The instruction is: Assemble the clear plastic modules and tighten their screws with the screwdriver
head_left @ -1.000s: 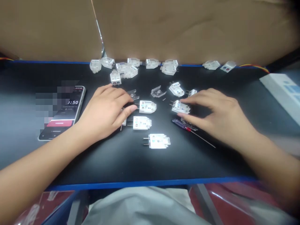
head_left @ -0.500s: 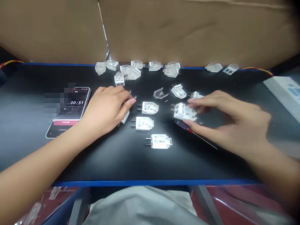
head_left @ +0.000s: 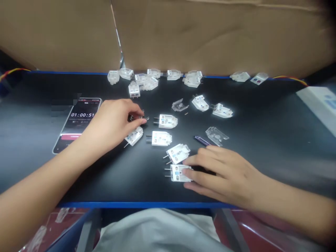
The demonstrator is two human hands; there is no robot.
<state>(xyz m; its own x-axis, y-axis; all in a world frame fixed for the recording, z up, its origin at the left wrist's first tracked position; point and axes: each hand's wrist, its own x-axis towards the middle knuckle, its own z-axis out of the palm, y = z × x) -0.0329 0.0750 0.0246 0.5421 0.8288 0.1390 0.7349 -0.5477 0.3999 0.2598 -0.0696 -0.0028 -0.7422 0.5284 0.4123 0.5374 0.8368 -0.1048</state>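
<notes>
On the black table, my left hand [head_left: 118, 117] pinches something small beside a white plug [head_left: 134, 136]; that small thing is mostly hidden by the fingers. My right hand [head_left: 223, 171] rests low over the table, its fingertips on a white plug [head_left: 178, 173] near the front edge. Touching that one from behind is a tilted plug [head_left: 178, 153]. Two more plugs [head_left: 168, 121] [head_left: 161, 138] lie flat between the hands, pins to the left. Behind my right hand are a clear cover [head_left: 216, 135] and a screwdriver [head_left: 202, 140], its shaft hidden.
A phone [head_left: 81, 117] showing a timer lies at the left. Several clear-covered plugs [head_left: 149, 83] line the back edge. Two plugs [head_left: 200, 103] [head_left: 222, 111] and a clear cover [head_left: 179, 105] lie mid-table. A white box [head_left: 319, 105] stands at the right.
My right hand has moved toward the front edge, and the plug it carried now lies on the table among the front plugs. My left hand has shifted slightly left, closer to its fingertips' small thing.
</notes>
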